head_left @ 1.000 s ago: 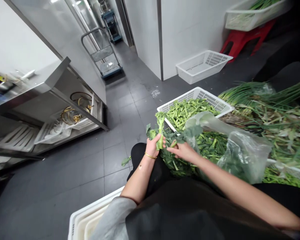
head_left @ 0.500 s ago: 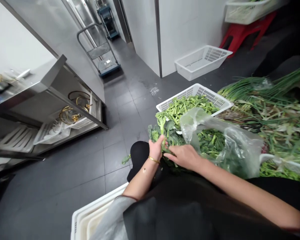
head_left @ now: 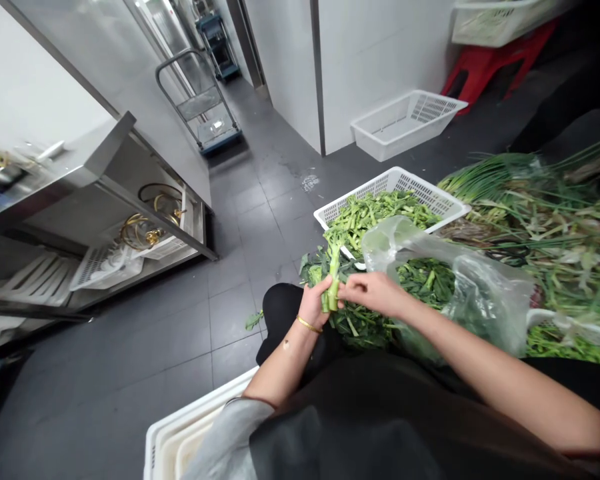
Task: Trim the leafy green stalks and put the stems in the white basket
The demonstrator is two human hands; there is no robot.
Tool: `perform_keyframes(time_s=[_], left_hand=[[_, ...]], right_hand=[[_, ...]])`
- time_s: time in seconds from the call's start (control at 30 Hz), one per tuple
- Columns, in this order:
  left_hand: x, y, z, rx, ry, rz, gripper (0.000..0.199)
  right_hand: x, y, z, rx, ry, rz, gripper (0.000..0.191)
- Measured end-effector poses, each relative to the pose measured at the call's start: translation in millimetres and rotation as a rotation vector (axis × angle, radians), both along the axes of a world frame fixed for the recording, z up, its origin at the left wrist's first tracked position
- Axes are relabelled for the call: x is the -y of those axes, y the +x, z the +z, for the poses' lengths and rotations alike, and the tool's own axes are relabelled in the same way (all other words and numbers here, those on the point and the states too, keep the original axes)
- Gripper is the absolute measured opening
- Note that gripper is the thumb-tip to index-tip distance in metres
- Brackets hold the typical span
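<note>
Gripping thick green stems (head_left: 334,288): left hand (head_left: 314,303), fingers wrapped round them, thumb along the side, cut ends pointing down toward the lap. Leafy tops spread above and beside that fist. Right hand (head_left: 373,293) close against the stems, fingers curled in; cannot tell whether a leaf is pinched between them.

Below the hands, a heap of dark loose leaves (head_left: 363,327). Just beyond, white basket (head_left: 433,190) with a good pile of pale, mostly leafless pieces (head_left: 380,210); I read these as the finished share. To the right, clear plastic bag (head_left: 495,287) with leafy greens (head_left: 427,277) inside, apparently the share yet to be handled. Judgement: partway through, held stems unfinished. Farther right, spring onions (head_left: 500,180) in a spread; one stray leaf (head_left: 253,321) on the floor.
</note>
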State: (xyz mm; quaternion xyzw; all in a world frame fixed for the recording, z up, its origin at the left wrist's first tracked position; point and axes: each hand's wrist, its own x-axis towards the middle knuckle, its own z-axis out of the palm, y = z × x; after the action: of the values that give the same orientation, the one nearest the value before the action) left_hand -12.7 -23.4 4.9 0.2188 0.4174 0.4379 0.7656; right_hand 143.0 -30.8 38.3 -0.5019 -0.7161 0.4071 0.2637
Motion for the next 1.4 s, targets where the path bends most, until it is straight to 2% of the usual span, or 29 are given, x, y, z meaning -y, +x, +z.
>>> perform_keyframes(time_s=[0.1, 0.13, 0.2, 0.27, 0.33, 0.37, 0.43, 0.53, 0.6, 0.7, 0.77, 0.83, 0.93, 1.0, 1.07, 1.13, 1.23, 1.3, 1.4], left_hand=[[4, -8, -8.5, 0.208, -0.085, -0.202, 0.033], [6, -8, -10.8, 0.236, -0.095, -0.249, 0.035], [7, -6, -12.4, 0.219, -0.076, -0.289, 0.039], [7, -2, -9.4, 0.133, -0.01, -0.198, 0.04], [6, 2, -3.8, 0.043, 0.066, -0.042, 0.044], [7, 4, -1.0, 0.02, 0.095, 0.02, 0.048], [10, 11, 3.0, 0.013, 0.126, 0.057, 0.053], [13, 19, 4.6, -0.004, 0.164, 0.058, 0.058], [11, 18, 4.9, -0.053, 0.19, 0.13, 0.066], [3, 4, 9.5, -0.123, 0.236, 0.205, 0.08], [-1, -9, 16.3, -0.176, 0.29, 0.163, 0.087], [-1, -18, 24.1, -0.262, 0.391, 0.107, 0.087], [5, -19, 31.0, -0.407, 0.553, 0.088, 0.078], [9, -14, 29.1, -0.438, 0.55, 0.132, 0.074], [11, -10, 22.6, -0.394, 0.456, 0.18, 0.065], [12, -7, 14.5, -0.297, 0.328, 0.172, 0.049], [14, -3, 6.6, -0.149, 0.142, 0.083, 0.03], [17, 1, 5.9, -0.07, 0.058, 0.05, 0.031], [22, 11, 9.1, 0.041, 0.024, 0.039, 0.035]], right_hand=[[-26, 9, 3.0, -0.353, -0.346, -0.048, 0.047], [-32, 10, 3.3, -0.448, -0.4, -0.034, 0.049], [-37, 7, 1.9, -0.518, -0.389, -0.054, 0.05], [-34, 2, -2.2, -0.388, -0.231, -0.176, 0.047], [-29, -1, -7.6, -0.118, 0.028, -0.298, 0.047], [-27, -2, -10.4, 0.023, 0.164, -0.327, 0.046], [-23, -4, -15.1, 0.248, 0.375, -0.326, 0.042], [-17, -4, -19.2, 0.413, 0.482, -0.287, 0.038], [-10, -2, -19.0, 0.38, 0.491, -0.265, 0.036], [4, 6, -12.9, 0.202, 0.399, -0.126, 0.028], [6, 13, -5.6, 0.104, 0.228, -0.07, 0.037], [-1, 17, 1.9, 0.032, 0.043, -0.158, 0.041], [-21, 13, 7.8, -0.099, -0.115, -0.32, 0.043], [-31, 6, 6.5, -0.245, -0.193, -0.307, 0.047], [-33, 0, 2.9, -0.363, -0.22, -0.272, 0.048], [-29, -2, -0.4, -0.319, -0.088, -0.282, 0.045], [-23, 1, -1.7, -0.098, 0.279, -0.331, 0.042], [-24, 5, -0.7, -0.006, 0.411, -0.339, 0.041], [-28, 10, 1.1, 0.106, 0.495, -0.321, 0.039]])
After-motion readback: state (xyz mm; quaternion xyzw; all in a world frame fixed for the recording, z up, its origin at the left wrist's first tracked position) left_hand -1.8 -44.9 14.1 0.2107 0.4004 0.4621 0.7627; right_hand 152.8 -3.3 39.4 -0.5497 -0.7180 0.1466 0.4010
